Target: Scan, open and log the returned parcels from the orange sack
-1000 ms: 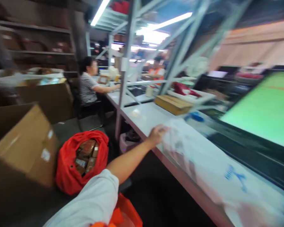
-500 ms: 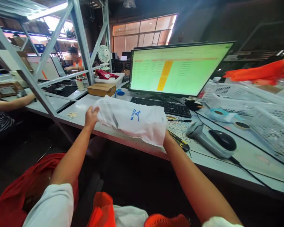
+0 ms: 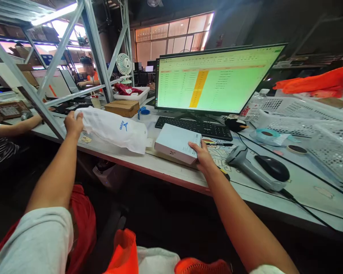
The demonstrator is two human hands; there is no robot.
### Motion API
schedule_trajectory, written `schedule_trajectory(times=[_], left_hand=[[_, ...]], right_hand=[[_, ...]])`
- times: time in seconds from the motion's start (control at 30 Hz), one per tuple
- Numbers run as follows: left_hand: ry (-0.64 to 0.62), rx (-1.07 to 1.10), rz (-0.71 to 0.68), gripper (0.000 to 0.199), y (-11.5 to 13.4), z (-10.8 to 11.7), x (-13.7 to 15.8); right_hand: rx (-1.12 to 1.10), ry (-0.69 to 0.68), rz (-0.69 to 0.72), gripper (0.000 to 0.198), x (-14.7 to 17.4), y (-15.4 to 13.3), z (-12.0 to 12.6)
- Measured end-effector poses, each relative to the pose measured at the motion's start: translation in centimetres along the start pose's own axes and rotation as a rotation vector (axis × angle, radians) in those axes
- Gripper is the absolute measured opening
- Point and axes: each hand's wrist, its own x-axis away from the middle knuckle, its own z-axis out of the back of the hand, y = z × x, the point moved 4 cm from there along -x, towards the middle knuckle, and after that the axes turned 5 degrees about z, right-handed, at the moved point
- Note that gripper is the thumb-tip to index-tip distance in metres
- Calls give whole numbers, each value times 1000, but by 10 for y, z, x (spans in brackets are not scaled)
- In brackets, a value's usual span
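Note:
My left hand [image 3: 74, 125] is closed on one end of a white bag [image 3: 105, 127] with a blue logo, stretched out to the right just above the table. Gripped by its right end in my right hand [image 3: 203, 154] is a pale white box [image 3: 175, 140], tilted slightly, with a small dark mark on its front side. My thumb lies on the box's top; the other fingers are mostly hidden behind and under it. A narrow gap separates the bag's right end from the box.
A monitor [image 3: 214, 82] and keyboard [image 3: 217, 131] stand behind the box. To the right lie a barcode scanner [image 3: 253, 171], a mouse [image 3: 271, 168] and white plastic baskets [image 3: 328, 140]. A cardboard box [image 3: 122, 108] sits behind the bag. A metal rack post [image 3: 95, 49] rises at left.
The bag has moved left with my left hand, off my right hand. The white box, hidden before, now shows in my right hand.

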Motion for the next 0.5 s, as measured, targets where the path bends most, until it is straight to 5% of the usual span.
schedule_trajectory(times=[0.13, 0.33, 0.5], left_hand=[[-12, 15, -63, 37, 13, 29, -13], [-65, 96, -216, 54, 72, 57, -16], [-83, -176, -555, 93, 125, 62, -25]], right_hand=[[55, 49, -65, 101, -5, 14, 5], [288, 28, -70, 101, -22, 24, 4], [407, 9, 56, 91, -34, 20, 10]])
